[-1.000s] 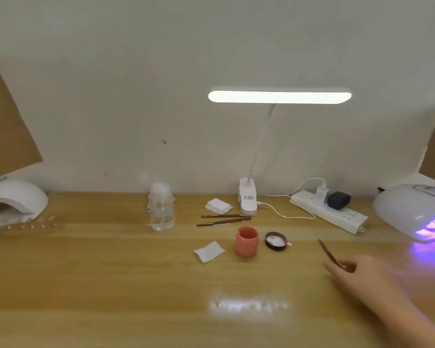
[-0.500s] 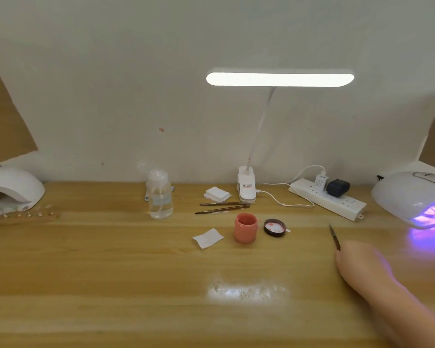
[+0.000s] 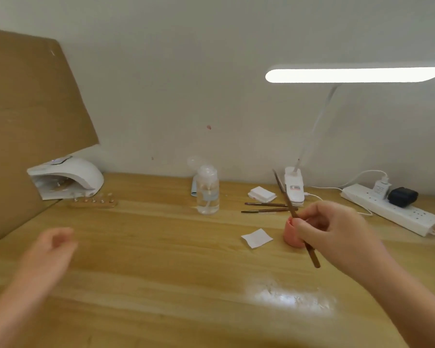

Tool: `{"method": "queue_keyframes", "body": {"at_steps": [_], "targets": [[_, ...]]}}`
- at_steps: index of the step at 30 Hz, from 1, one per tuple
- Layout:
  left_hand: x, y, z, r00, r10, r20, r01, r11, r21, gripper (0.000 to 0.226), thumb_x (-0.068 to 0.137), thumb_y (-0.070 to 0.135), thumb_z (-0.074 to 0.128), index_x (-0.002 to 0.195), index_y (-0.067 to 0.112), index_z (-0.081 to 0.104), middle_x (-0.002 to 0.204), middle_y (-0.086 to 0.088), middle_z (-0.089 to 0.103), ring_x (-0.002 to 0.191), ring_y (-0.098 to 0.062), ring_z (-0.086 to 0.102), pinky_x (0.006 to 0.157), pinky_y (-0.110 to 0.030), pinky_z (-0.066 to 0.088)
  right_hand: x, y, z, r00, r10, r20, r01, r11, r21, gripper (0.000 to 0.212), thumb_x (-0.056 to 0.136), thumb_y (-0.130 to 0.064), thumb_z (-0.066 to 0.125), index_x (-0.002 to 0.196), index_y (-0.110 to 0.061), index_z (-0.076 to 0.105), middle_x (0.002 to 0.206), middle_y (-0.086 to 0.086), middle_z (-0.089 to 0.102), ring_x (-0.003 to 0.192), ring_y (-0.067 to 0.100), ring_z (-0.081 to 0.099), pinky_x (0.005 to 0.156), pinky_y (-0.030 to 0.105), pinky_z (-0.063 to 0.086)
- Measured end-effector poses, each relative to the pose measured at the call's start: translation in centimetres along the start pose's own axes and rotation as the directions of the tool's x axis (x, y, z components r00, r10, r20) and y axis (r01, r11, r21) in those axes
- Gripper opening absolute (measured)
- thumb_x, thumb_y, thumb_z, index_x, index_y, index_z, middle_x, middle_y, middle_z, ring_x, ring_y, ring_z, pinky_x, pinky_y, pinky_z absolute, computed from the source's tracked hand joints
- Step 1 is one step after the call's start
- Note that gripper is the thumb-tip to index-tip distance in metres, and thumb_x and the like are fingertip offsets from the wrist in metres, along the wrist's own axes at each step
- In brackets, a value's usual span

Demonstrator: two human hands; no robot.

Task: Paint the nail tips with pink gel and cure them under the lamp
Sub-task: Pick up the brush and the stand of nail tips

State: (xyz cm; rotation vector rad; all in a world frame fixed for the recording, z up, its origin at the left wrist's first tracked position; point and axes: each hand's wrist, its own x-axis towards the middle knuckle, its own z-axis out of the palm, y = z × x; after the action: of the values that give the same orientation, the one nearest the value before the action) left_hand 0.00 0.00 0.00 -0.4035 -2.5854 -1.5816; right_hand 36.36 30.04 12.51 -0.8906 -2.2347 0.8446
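My right hand pinches a thin brown brush, which slants up and to the left above the pink gel jar. The jar stands on the wooden table, partly hidden behind that hand. My left hand hovers blurred over the table's left part, its fingers loosely curled and holding nothing. A wooden strip with several nail tips lies in front of the white curing lamp at the far left.
A clear pump bottle, two more brushes, a white pad stack and a white paper scrap lie mid-table. A lit desk lamp, its clip base and a power strip are at the right. Cardboard leans at the left.
The view swung left. My right hand moved left with the brush to above the pink jar. My left hand has come into view.
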Motion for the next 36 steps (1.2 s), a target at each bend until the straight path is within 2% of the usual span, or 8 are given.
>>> {"method": "queue_keyframes", "body": {"at_steps": [4, 8, 11, 13, 17, 22, 32, 36], "targets": [[8.4, -0.6, -0.4, 0.989, -0.127, -0.081, 0.143, 0.961, 0.236, 0.040, 0.087, 0.006, 0.058, 0.126, -0.002, 0.054, 0.115, -0.024, 0.062, 0.089, -0.036, 0.059, 0.081, -0.046, 0.050, 0.6, -2.4, 8.1, 0.990, -0.035, 0.135, 0.031, 0.999, 0.036, 0.006, 0.084, -0.030, 0.066, 0.080, -0.030, 0.063, 0.065, -0.015, 0.069, 0.061, 0.003, 0.064, 0.064, 0.029, 0.056], [12.7, -1.4, 0.6, 0.989, -0.149, 0.007, 0.145, 0.972, 0.185, 0.065, 0.087, 0.002, 0.057, 0.147, 0.009, 0.033, 0.140, -0.017, 0.049, 0.100, -0.030, 0.055, 0.081, -0.037, 0.045, 1.1, -2.4, 14.6, 0.987, -0.022, 0.161, 0.015, 0.999, 0.045, 0.008, 0.086, -0.029, 0.064, 0.079, -0.030, 0.059, 0.065, -0.011, 0.065, 0.057, 0.005, 0.060, 0.057, 0.025, 0.051], [15.4, -1.8, 1.1, 0.988, -0.155, 0.022, 0.150, 0.979, 0.140, 0.054, 0.086, 0.006, 0.057, 0.137, 0.017, 0.043, 0.140, -0.013, 0.050, 0.113, -0.033, 0.053, 0.094, -0.043, 0.047, 0.8, -2.0, 17.4, 0.994, -0.054, 0.093, 0.055, 0.998, -0.006, 0.005, 0.086, -0.031, 0.064, 0.086, -0.033, 0.059, 0.066, -0.016, 0.061, 0.062, -0.002, 0.055, 0.056, 0.019, 0.045], [16.5, -1.9, 1.2, 0.987, -0.156, 0.047, 0.150, 0.983, 0.110, 0.044, 0.087, 0.006, 0.058, 0.127, 0.021, 0.047, 0.136, -0.010, 0.054, 0.110, -0.030, 0.053, 0.094, -0.042, 0.046, 0.8, -1.6, 18.0, 0.996, -0.070, 0.048, 0.072, 0.996, -0.046, 0.006, 0.086, -0.032, 0.064, 0.091, -0.033, 0.061, 0.066, -0.019, 0.061, 0.060, -0.004, 0.053, 0.050, 0.014, 0.037], [17.9, -1.7, 1.9, 0.972, -0.186, 0.145, 0.172, 0.979, 0.105, 0.074, 0.089, 0.006, 0.057, 0.153, 0.021, 0.022, 0.153, 0.005, 0.039, 0.136, -0.025, 0.035, 0.098, -0.034, 0.035, 0.8, -1.3, 17.9, 0.996, -0.088, -0.009, 0.087, 0.993, -0.086, 0.007, 0.085, -0.033, 0.065, 0.092, -0.034, 0.062, 0.069, -0.022, 0.062, 0.056, -0.001, 0.049, 0.051, 0.020, 0.038], [17.7, -1.6, 2.3, 0.977, -0.189, 0.101, 0.163, 0.961, 0.225, 0.079, 0.087, 0.019, 0.063, 0.153, 0.024, 0.021, 0.146, 0.010, 0.048, 0.140, -0.027, 0.025, 0.101, -0.037, 0.030, 0.6, -1.5, 17.8, 0.996, -0.084, -0.013, 0.083, 0.995, -0.058, 0.008, 0.083, -0.031, 0.068, 0.088, -0.034, 0.063, 0.068, -0.021, 0.062, 0.055, 0.001, 0.049, 0.051, 0.023, 0.038], [16.8, -1.0, 2.2, 0.969, 0.002, 0.247, -0.086, 0.941, 0.328, 0.081, 0.089, 0.026, 0.071, 0.153, 0.016, 0.022, 0.143, 0.000, 0.051, 0.133, -0.025, 0.043, 0.110, -0.043, 0.033, 0.1, -2.3, 16.3, 1.000, -0.016, -0.021, 0.017, 0.999, 0.042, 0.007, 0.080, -0.040, 0.062, 0.077, -0.043, 0.056, 0.078, -0.039, 0.058, 0.066, -0.003, 0.054, 0.051, 0.022, 0.033], [16.0, -0.7, 1.6, 0.940, 0.026, 0.339, -0.129, 0.950, 0.284, 0.090, 0.083, 0.030, 0.078, 0.153, 0.017, 0.023, 0.137, 0.005, 0.057, 0.134, -0.021, 0.042, 0.113, -0.043, 0.030, 0.3, -2.5, 15.4, 1.000, 0.019, -0.019, -0.017, 0.995, 0.097, 0.003, 0.082, -0.041, 0.062, 0.079, -0.041, 0.059, 0.081, -0.042, 0.056, 0.066, -0.003, 0.055, 0.054, 0.028, 0.042]]}}
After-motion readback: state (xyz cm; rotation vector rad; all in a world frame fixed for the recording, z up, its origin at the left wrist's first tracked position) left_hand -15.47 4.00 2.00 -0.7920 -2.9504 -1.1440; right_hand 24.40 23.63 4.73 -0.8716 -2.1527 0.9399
